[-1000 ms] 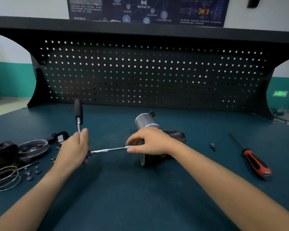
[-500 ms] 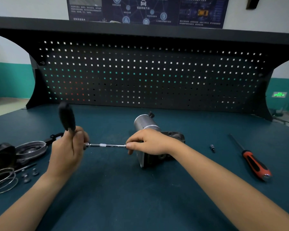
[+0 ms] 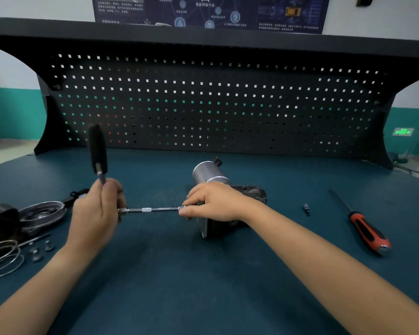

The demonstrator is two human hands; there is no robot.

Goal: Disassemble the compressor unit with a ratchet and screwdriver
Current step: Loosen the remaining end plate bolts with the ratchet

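The compressor unit [image 3: 209, 174], a silver cylinder on a dark housing, lies on the blue bench at centre. My right hand [image 3: 215, 201] rests over its near end and pinches the tip of the ratchet's extension bar [image 3: 150, 209] where it meets the unit. My left hand [image 3: 97, 211] grips the ratchet [image 3: 97, 151] at its head, with the black handle sticking up and blurred. A red-and-black screwdriver [image 3: 365, 230] lies at the right, untouched.
Removed parts sit at the left: a dark housing [image 3: 0, 223], a round cover [image 3: 42, 212], wire rings [image 3: 3, 258] and small bolts [image 3: 40, 250]. A small bit [image 3: 306, 209] lies right of the unit. A black pegboard [image 3: 203, 105] closes the bench's back.
The ratchet handle has swung back and forth above my left hand and now stands upright. My right hand has stayed on the extension bar's tip at the compressor.
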